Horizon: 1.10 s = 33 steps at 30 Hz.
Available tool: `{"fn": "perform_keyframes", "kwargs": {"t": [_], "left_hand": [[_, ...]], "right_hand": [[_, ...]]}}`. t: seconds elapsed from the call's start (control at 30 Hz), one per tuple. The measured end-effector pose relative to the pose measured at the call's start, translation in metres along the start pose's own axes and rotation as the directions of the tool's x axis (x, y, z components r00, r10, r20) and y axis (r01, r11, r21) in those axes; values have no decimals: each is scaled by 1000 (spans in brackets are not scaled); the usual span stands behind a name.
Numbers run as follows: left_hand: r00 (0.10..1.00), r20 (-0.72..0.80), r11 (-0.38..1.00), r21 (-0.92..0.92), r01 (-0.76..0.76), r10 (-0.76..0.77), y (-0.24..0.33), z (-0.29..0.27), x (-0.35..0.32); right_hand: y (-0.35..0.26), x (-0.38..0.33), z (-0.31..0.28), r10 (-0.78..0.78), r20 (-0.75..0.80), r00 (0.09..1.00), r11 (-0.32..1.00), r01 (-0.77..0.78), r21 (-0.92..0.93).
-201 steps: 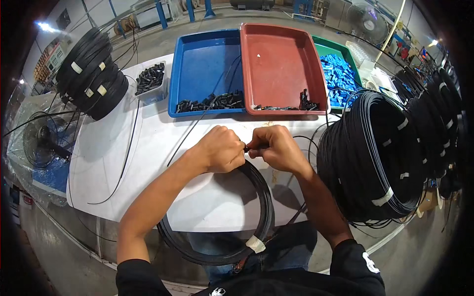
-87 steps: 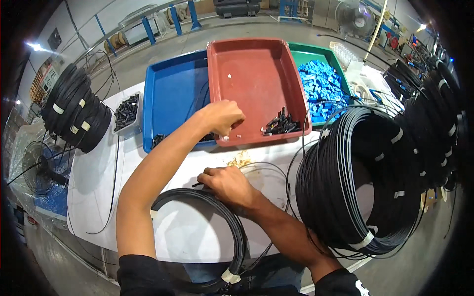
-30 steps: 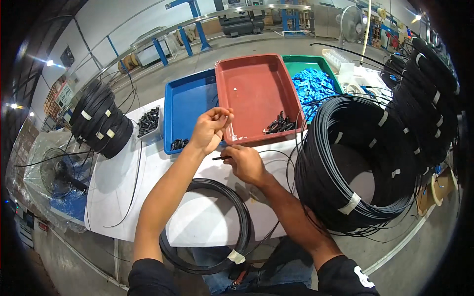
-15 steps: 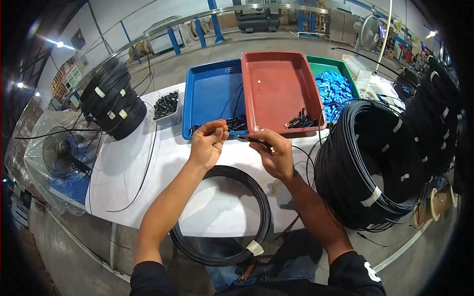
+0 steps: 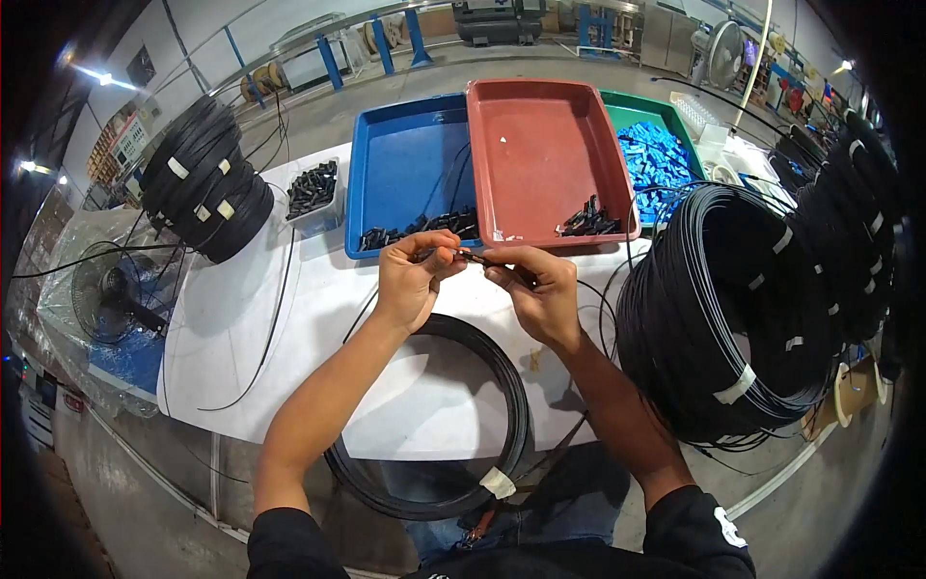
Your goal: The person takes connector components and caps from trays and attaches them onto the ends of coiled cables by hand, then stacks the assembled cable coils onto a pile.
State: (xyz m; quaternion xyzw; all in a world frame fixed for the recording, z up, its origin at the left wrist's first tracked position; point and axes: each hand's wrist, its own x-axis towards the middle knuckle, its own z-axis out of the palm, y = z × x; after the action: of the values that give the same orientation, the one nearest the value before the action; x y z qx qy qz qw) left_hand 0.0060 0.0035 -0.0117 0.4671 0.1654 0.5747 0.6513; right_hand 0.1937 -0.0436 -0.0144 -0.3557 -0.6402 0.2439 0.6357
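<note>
My two hands meet above the white table, just in front of the trays. Between the thumb and fingers of my right hand (image 5: 536, 289) is a slim black cable connector (image 5: 473, 257), its tip pointing left. My left hand (image 5: 413, 275) pinches at that tip; what lies inside its fingers is mostly hidden. A thin black cable (image 5: 361, 316) shows beside my left wrist, and another cable (image 5: 600, 297) curves away past my right hand. Below my forearms, a taped coil of black cable (image 5: 516, 405) overhangs the table's front edge.
A blue tray (image 5: 410, 145) and a red tray (image 5: 545, 145) hold black connectors. Blue pieces fill a green tray (image 5: 610, 98). A clear tub (image 5: 318, 224) of black parts stands left. Large cable coils (image 5: 666, 357) crowd the right; stacked coils (image 5: 207, 183) stand far left.
My left hand has moved right and closed in on the connector's tip, where before there was a gap. The view has shifted slightly; a thin cable now shows beside my left wrist.
</note>
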Motion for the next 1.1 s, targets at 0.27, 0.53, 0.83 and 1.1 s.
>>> {"fn": "perform_keyframes", "kwargs": {"t": [0.27, 0.53, 0.83, 1.1], "left_hand": [[999, -20, 998, 51, -24, 25, -4, -1, -3], [997, -63, 996, 74, -44, 49, -3, -1, -4], [987, -45, 946, 294, -137, 157, 0, 1, -3], [997, 34, 923, 377, -77, 69, 6, -8, -1]], "right_hand": [[0, 0, 0, -29, 1, 1000, 999, 29, -26], [-7, 0, -1, 9, 16, 1000, 1000, -8, -28], [-6, 1, -1, -147, -6, 989, 982, 145, -119], [-4, 1, -5, -133, 68, 989, 978, 142, -150]]}}
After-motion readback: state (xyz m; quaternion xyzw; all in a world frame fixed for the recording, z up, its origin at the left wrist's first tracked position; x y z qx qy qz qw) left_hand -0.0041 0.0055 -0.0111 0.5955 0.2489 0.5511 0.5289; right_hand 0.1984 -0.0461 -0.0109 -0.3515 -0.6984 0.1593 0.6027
